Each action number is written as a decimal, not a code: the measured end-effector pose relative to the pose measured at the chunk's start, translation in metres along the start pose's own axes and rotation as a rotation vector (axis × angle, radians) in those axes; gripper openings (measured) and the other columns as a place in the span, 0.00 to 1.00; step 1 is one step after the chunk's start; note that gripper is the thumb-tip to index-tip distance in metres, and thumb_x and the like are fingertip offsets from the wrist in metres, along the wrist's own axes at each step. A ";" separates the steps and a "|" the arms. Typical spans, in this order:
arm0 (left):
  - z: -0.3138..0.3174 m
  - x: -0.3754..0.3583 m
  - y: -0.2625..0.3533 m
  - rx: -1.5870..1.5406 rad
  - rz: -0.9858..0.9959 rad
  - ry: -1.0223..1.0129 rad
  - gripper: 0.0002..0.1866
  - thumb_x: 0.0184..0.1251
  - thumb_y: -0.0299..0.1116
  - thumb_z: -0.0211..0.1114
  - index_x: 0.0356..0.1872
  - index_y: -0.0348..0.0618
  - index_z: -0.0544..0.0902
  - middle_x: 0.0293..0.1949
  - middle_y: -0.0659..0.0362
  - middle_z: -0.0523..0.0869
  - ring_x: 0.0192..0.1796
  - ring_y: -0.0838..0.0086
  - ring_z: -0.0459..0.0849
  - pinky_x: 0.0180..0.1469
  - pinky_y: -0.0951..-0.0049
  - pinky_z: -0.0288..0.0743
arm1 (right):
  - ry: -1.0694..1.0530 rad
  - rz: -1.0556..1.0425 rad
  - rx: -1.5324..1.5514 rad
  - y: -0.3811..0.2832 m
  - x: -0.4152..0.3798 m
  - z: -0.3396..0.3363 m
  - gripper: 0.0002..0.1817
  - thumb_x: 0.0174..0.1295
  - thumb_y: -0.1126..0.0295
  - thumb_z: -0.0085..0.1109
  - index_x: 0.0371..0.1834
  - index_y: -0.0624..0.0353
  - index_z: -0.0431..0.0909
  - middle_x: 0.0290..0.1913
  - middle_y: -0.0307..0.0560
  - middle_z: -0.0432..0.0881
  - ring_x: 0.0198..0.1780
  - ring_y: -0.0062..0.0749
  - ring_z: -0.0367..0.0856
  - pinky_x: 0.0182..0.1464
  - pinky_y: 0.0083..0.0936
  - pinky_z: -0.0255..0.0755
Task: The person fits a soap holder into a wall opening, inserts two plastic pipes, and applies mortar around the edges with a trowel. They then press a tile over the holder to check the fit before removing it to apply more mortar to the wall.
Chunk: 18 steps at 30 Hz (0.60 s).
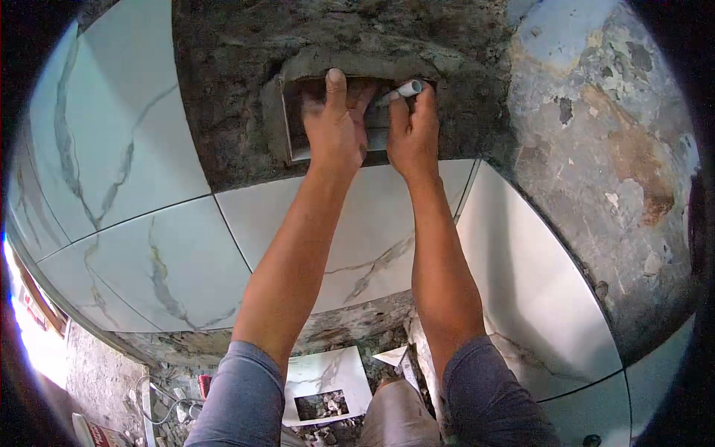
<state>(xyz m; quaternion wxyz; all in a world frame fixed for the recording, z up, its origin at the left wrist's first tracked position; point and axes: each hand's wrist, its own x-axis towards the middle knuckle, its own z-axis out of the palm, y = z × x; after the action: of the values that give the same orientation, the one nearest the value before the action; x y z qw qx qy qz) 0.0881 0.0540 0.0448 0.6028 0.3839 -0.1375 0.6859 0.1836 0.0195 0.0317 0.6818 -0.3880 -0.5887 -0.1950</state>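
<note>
Your right hand [415,145] is the nearer one to the short grey-white pipe [409,90], its grip clamped on it with thumb and fingertips close to the open end; the long axis slants from the box's interior up and to the right, and you can't tell from here whether the inner end is fixed. The pipe sits at the upper right of the recessed wall box [302,155], just right of your left hand [335,138]. That hand reaches into the box with one digit upright at its upper edge; blur hides whether its grip is apart or together. Besides your fingers and the pipe, the box's shadowed contents can't be made out. Rough mortar [320,63] surrounds it, above the marbled wall tiles [365,216].
</note>
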 end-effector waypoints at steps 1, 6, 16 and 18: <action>-0.001 0.001 0.001 -0.003 -0.059 -0.012 0.36 0.60 0.42 0.68 0.62 0.38 0.58 0.54 0.49 0.73 0.58 0.58 0.75 0.62 0.56 0.72 | 0.006 -0.023 -0.019 0.001 0.000 0.000 0.12 0.66 0.64 0.49 0.45 0.61 0.65 0.34 0.57 0.77 0.36 0.57 0.77 0.37 0.42 0.69; 0.004 -0.003 0.004 -0.028 -0.039 -0.013 0.35 0.60 0.40 0.68 0.61 0.37 0.59 0.54 0.49 0.73 0.56 0.58 0.76 0.62 0.55 0.72 | -0.067 0.095 -0.061 -0.012 0.004 -0.012 0.13 0.66 0.64 0.50 0.44 0.63 0.66 0.37 0.61 0.78 0.38 0.60 0.78 0.37 0.43 0.70; 0.000 -0.001 0.001 -0.036 -0.042 0.013 0.33 0.62 0.38 0.66 0.62 0.40 0.59 0.55 0.50 0.73 0.56 0.58 0.76 0.62 0.55 0.73 | -0.090 0.194 -0.377 -0.024 0.001 -0.025 0.18 0.64 0.69 0.51 0.53 0.70 0.71 0.43 0.66 0.79 0.46 0.60 0.78 0.49 0.45 0.71; 0.001 -0.001 -0.001 -0.042 -0.028 0.025 0.32 0.63 0.38 0.66 0.62 0.40 0.60 0.55 0.50 0.73 0.56 0.59 0.76 0.62 0.55 0.73 | -0.042 0.175 -0.436 -0.028 0.001 -0.022 0.15 0.64 0.69 0.51 0.50 0.68 0.72 0.40 0.65 0.80 0.44 0.60 0.79 0.45 0.44 0.71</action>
<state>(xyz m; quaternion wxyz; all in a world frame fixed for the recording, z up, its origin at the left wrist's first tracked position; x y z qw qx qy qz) 0.0892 0.0526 0.0448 0.6219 0.3644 -0.1390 0.6791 0.1780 -0.0146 0.0405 0.5839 -0.5797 -0.5107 -0.2494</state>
